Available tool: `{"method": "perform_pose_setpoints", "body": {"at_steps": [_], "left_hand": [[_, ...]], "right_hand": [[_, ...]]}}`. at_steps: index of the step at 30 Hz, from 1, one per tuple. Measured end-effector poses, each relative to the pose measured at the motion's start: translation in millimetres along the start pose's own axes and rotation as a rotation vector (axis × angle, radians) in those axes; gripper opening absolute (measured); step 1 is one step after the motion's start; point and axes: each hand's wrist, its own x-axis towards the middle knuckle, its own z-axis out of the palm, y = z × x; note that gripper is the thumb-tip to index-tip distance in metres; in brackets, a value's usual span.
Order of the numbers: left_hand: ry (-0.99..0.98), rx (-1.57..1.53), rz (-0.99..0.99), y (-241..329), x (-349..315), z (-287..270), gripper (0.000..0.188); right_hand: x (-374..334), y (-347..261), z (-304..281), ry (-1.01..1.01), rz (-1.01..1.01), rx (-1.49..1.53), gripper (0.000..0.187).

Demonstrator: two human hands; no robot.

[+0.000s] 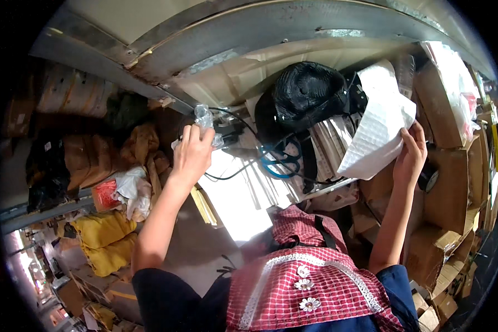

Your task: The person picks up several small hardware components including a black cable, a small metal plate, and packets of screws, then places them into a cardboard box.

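My left hand is closed on a crumpled piece of clear plastic, near the metal post. On the right, my right hand pinches the edge of a white sheet with a quilted surface. The sheet is raised and tilted, covering part of what lies behind it. Between my hands sits a shiny black wrinkled item, perhaps a cap or bag. Below it are a blue looped object, whose kind I cannot make out, a thin black cable and a row of pale flat packets.
Sunlit white paper lies below my left hand. Cardboard boxes are stacked along the right. Shelves on the left hold wrapped bundles and a yellow folded cloth. A grey metal beam crosses the far side. I wear a red checked apron.
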Motion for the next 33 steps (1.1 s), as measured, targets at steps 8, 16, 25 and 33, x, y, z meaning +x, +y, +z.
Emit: {"method": "perform_pose_setpoints", "body": {"at_steps": [8, 16, 25, 33], "left_hand": [[0.127, -0.207, -0.016, 5, -12, -17, 0.023], [0.222, -0.281, -0.064, 9, -28, -29, 0.023], [0.441, -0.219, -0.205, 10, -46, -60, 0.025], [0.579, -0.202, -0.09, 42, -57, -104, 0.028]], "right_hand": [[30, -12, 5, -0.052, -0.326, -0.19, 0.038], [60, -40, 7, -0.112, -0.328, -0.047, 0.037], [65, -62, 49, -0.012, -0.961, -0.621, 0.04], [65, -46, 9, -0.247, -0.274, 0.047, 0.019]]}}
